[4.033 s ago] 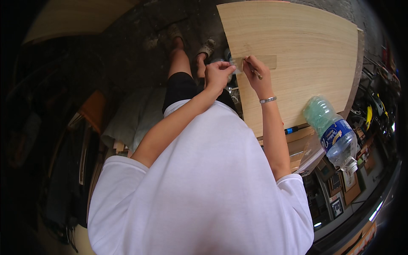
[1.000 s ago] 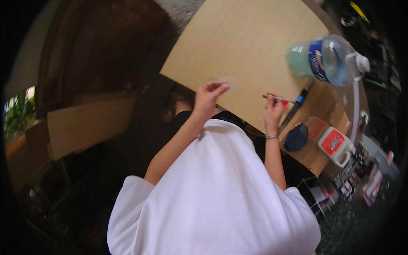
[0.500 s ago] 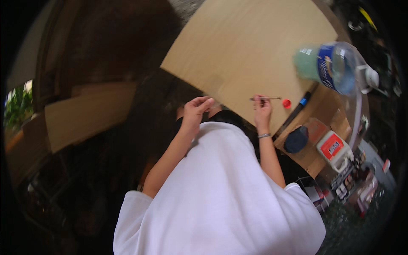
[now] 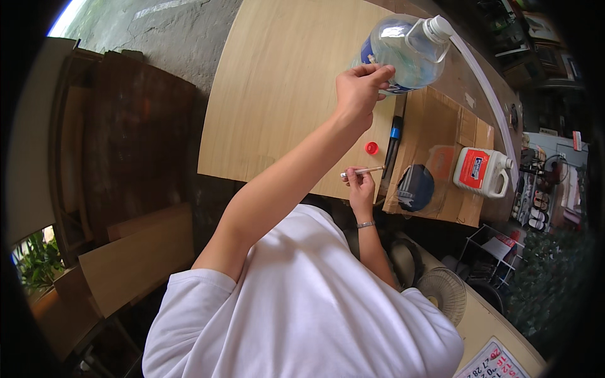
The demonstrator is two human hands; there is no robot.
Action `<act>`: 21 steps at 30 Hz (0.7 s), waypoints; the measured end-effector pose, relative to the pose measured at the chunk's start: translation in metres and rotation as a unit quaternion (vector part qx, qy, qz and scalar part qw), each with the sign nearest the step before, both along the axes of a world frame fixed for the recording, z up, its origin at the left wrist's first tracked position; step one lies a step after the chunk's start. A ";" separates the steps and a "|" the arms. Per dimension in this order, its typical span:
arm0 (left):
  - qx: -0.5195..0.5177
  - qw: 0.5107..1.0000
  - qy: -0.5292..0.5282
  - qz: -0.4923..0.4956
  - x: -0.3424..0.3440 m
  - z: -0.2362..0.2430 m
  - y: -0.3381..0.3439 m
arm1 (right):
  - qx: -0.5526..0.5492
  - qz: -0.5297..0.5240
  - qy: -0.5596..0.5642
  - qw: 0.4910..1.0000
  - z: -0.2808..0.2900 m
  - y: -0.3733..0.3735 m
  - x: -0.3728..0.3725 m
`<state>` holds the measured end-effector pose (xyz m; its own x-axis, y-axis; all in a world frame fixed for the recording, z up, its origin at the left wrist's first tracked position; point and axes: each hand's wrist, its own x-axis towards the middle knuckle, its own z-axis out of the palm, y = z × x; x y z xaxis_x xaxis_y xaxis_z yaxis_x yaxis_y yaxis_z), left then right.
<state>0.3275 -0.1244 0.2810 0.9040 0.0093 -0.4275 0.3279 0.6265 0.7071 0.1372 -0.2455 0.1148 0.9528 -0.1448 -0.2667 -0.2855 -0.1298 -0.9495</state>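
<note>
My left hand (image 4: pixel 362 94) reaches far forward over the wooden board (image 4: pixel 271 82), its fingers pinched in front of a big clear plastic bottle (image 4: pixel 413 53) with a blue label. A small pale bit shows at the fingertips; what it is I cannot make out, nor whether the fingers touch the bottle. Close to the board's near edge, my right hand (image 4: pixel 362 189) grips a thin pen-like stick (image 4: pixel 372 169), whitish at one end and tan at the other. A small red cap (image 4: pixel 371 148) lies on the board just beyond it.
A dark rod with a blue band (image 4: pixel 395 133) lies along the board's right edge. Beside it are flattened cardboard (image 4: pixel 435 120), a dark blue round object (image 4: pixel 416 188) and a white jug with a red label (image 4: pixel 482 171). A fan (image 4: pixel 444 295) stands nearer, right of me.
My left hand has moved from near my lap forward and right to the bottle. My right hand still grips the stick. The whole view has shifted, bringing the fan into sight.
</note>
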 end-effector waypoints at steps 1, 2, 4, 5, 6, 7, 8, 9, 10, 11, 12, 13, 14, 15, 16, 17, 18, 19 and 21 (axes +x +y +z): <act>0.002 1.000 0.006 -0.008 0.005 0.003 -0.005 | 0.004 -0.010 0.001 1.000 0.002 -0.003 -0.002; -0.001 1.000 0.004 -0.004 0.009 0.005 -0.010 | 0.008 -0.014 -0.009 1.000 0.003 -0.006 -0.004; -0.006 1.000 0.002 0.005 0.018 0.010 -0.016 | 0.002 -0.022 -0.012 1.000 0.006 -0.008 -0.005; -0.006 1.000 0.001 0.004 0.022 0.013 -0.019 | 0.003 -0.022 -0.015 1.000 0.006 -0.009 -0.005; -0.005 1.000 0.000 0.004 0.026 0.015 -0.020 | 0.004 -0.024 -0.018 1.000 0.007 -0.009 -0.005; -0.002 1.000 0.001 0.006 0.028 0.017 -0.021 | 0.008 -0.025 -0.023 0.999 0.007 -0.008 -0.005; -0.008 1.000 -0.024 -0.006 0.028 0.016 -0.020 | 0.017 -0.024 -0.026 0.999 0.006 -0.007 -0.004; -0.014 0.999 -0.047 -0.016 0.026 0.014 -0.017 | 0.015 -0.025 -0.028 0.999 0.005 -0.006 -0.004; -0.017 0.997 -0.065 -0.026 0.024 0.010 -0.013 | 0.017 -0.022 -0.025 0.999 0.004 -0.004 -0.003; 0.020 0.996 -0.080 -0.031 0.017 0.002 -0.003 | 0.026 -0.013 -0.028 0.999 0.002 -0.002 -0.003; 0.061 0.994 -0.088 -0.037 0.002 -0.013 0.012 | 0.015 -0.004 -0.030 0.999 0.000 -0.001 -0.003; 0.091 0.987 -0.128 -0.030 -0.017 -0.030 0.029 | -0.002 0.008 -0.024 1.000 -0.002 0.002 -0.003; 0.125 0.984 -0.124 -0.017 -0.039 -0.050 0.053 | -0.010 0.020 -0.023 0.999 -0.005 0.005 -0.002; 0.156 0.986 -0.052 0.004 -0.064 -0.071 0.080 | -0.018 0.030 -0.025 0.999 -0.008 0.009 0.001; 0.173 0.984 -0.017 0.037 -0.092 -0.092 0.107 | -0.042 0.051 -0.019 0.998 -0.010 0.012 0.002; 0.186 0.978 0.046 0.078 -0.122 -0.112 0.132 | -0.062 0.088 -0.026 0.994 -0.013 0.016 0.006; 0.216 0.960 0.121 0.133 -0.153 -0.131 0.152 | -0.079 0.122 -0.030 0.989 -0.015 0.021 0.011; 0.244 0.935 0.182 0.183 -0.184 -0.148 0.168 | -0.098 0.154 -0.024 0.983 -0.018 0.026 0.016; 0.257 0.894 0.274 0.245 -0.232 -0.181 0.175 | -0.132 0.220 -0.054 0.965 -0.024 0.043 0.030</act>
<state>0.0954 0.0511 0.1004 0.3942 0.6687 -0.6304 0.4879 0.4290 0.7602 0.1673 -0.2028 0.0912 0.9576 0.2312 -0.1720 -0.0492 -0.4570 -0.8881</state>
